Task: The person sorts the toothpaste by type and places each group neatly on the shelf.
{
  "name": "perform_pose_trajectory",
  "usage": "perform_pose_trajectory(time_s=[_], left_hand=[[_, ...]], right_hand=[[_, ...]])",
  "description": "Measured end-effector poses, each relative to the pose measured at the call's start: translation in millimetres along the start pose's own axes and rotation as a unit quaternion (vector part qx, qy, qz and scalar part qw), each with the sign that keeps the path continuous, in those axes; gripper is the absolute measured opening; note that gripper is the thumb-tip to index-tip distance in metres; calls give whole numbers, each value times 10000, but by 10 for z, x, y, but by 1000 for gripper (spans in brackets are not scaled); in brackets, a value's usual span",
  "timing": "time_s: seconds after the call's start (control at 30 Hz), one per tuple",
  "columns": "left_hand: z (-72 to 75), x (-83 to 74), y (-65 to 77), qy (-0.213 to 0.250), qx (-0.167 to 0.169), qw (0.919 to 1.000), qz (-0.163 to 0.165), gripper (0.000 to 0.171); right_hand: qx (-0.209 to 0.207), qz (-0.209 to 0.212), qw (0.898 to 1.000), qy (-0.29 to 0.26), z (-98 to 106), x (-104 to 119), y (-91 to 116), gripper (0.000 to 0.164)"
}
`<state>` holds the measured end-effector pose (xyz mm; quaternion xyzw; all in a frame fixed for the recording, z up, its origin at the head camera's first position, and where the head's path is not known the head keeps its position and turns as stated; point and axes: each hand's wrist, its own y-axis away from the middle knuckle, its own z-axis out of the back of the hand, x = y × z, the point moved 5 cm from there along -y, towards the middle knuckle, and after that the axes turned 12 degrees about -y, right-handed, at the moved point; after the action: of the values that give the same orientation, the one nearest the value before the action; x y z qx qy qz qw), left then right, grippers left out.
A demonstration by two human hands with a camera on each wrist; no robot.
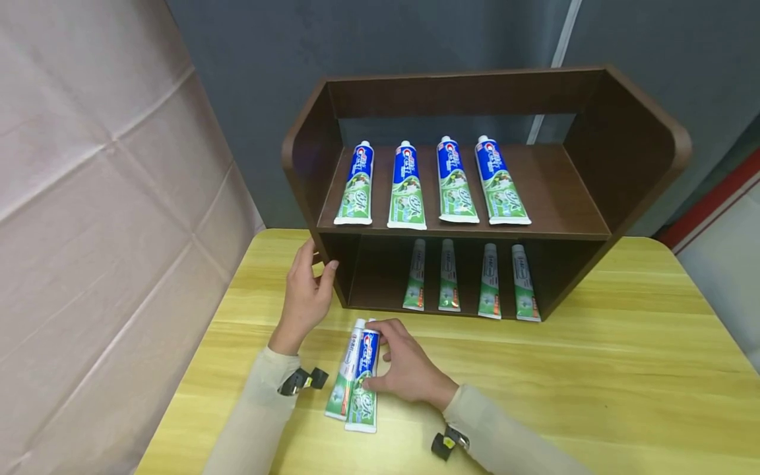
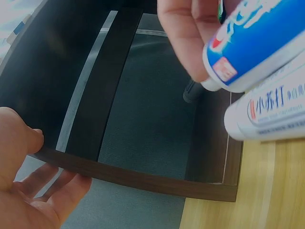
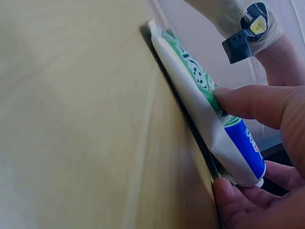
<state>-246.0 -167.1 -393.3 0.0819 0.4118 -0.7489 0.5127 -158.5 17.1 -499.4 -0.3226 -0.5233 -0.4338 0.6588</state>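
Note:
My right hand [image 1: 410, 363] grips a blue and green toothpaste tube [image 1: 368, 349] low over the front of the table, thumb on its face and fingers around the cap end. Close against its left side is a white and green toothpaste tube [image 1: 341, 389], partly covered by the first one. In the right wrist view the thumb [image 3: 252, 107] presses on the green part of the held tube [image 3: 240, 143]. My left hand [image 1: 305, 297] holds the left side panel of a dark brown shelf [image 1: 305, 168]. The left wrist view has its thumb and fingers [image 2: 71, 193] on opposite faces of that panel's edge [image 2: 143, 179].
Several blue and green tubes [image 1: 406, 188] lie in a row on the shelf's upper tier, caps to the back. Several grey-green tubes [image 1: 448, 277] lie on the lower tier. The wooden table [image 1: 594, 376] extends right; a pale cloth wall [image 1: 119, 231] borders the left.

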Motion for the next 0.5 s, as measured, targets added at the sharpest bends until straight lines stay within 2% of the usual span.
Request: perform_pose_trajectory(time_s=[0.23, 0.5], left_hand=[[-10, 12, 11, 17, -7, 10000, -27, 53], [-8, 10, -1, 34, -8, 10000, -52, 53]], right_hand=[[154, 24, 9952, -970, -68, 40, 55, 99], [102, -64, 9922, -1237, -75, -6, 78, 98]])
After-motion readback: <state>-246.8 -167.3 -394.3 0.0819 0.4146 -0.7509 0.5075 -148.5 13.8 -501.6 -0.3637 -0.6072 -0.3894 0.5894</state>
